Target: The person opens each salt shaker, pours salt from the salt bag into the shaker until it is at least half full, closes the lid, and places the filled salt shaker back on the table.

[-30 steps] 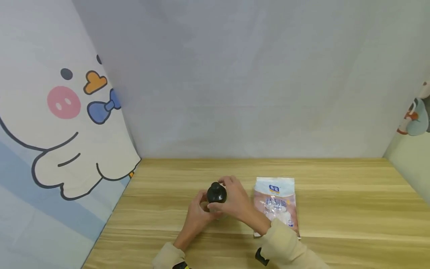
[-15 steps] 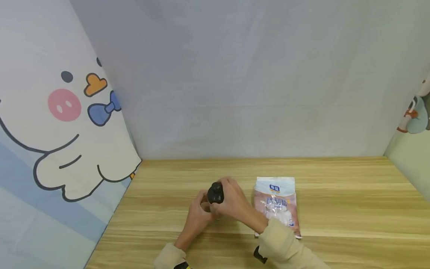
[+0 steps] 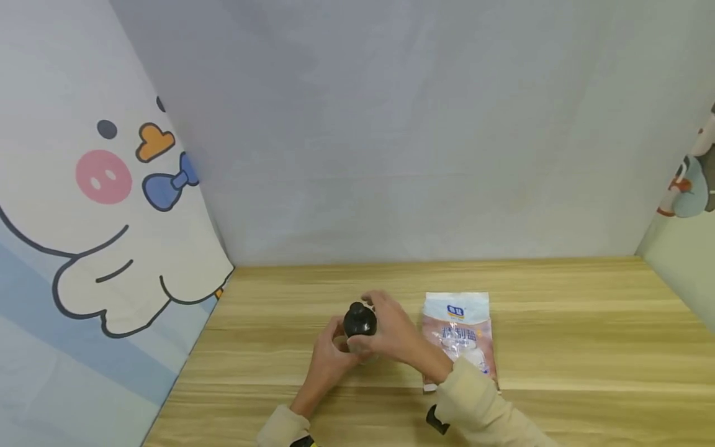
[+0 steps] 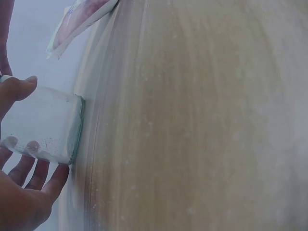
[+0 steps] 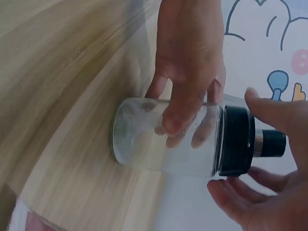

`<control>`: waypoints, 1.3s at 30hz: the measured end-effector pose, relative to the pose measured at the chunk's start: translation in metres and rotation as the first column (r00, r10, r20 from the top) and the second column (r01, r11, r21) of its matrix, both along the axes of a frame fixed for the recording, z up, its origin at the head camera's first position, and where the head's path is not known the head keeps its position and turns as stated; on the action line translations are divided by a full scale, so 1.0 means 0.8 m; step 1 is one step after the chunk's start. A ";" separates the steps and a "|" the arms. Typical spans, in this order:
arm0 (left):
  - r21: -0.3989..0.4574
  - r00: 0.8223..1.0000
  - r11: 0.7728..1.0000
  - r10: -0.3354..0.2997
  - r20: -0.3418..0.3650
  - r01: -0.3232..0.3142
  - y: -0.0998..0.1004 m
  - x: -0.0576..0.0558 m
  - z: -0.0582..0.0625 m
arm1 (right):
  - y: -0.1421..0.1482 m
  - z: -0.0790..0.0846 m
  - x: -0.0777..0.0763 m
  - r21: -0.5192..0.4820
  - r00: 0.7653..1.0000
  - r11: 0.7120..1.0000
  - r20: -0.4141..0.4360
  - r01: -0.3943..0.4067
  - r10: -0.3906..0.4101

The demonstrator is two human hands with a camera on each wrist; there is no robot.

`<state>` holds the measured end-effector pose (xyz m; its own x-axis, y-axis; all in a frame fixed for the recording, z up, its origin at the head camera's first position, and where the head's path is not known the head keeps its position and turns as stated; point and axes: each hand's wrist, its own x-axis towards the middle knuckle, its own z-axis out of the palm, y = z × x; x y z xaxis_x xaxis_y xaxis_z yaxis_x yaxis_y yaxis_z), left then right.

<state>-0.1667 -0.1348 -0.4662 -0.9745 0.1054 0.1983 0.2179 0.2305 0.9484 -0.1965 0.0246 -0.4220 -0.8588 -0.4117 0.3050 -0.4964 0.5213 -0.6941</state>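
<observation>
Steadying the jar, lower centre of the head view, the left hand curls fingers round it, likely for upright support, while the right hand pinches the lid.

Lettering on the packet to the right of the hands.
Large blue characters across the middle read 精制盐 (refined salt); the blue badge above, farther from the hands, bears two white characters, apparently 粤盐. The line of print under the large characters and the small blue mark at lower right, near the right sleeve, are too small to read.
</observation>
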 end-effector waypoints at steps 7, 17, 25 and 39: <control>0.021 1.000 1.000 -0.017 -0.009 0.018 -0.001 0.000 -0.001 | -0.009 -0.004 0.005 -0.023 0.996 0.997 -0.034 0.080 -0.080; 0.035 0.999 0.999 -0.036 -0.013 0.037 -0.003 -0.001 -0.002 | 0.000 -0.002 -0.004 -0.051 0.998 0.997 -0.012 -0.065 0.065; 0.000 1.000 1.000 -0.002 -0.007 0.002 -0.001 -0.001 -0.002 | -0.006 -0.003 0.003 -0.038 0.999 0.998 -0.019 0.047 -0.048; 0.042 1.000 0.999 -0.025 0.012 0.024 -0.002 0.000 -0.003 | -0.006 -0.010 -0.006 -0.133 0.993 0.991 -0.122 -0.017 0.001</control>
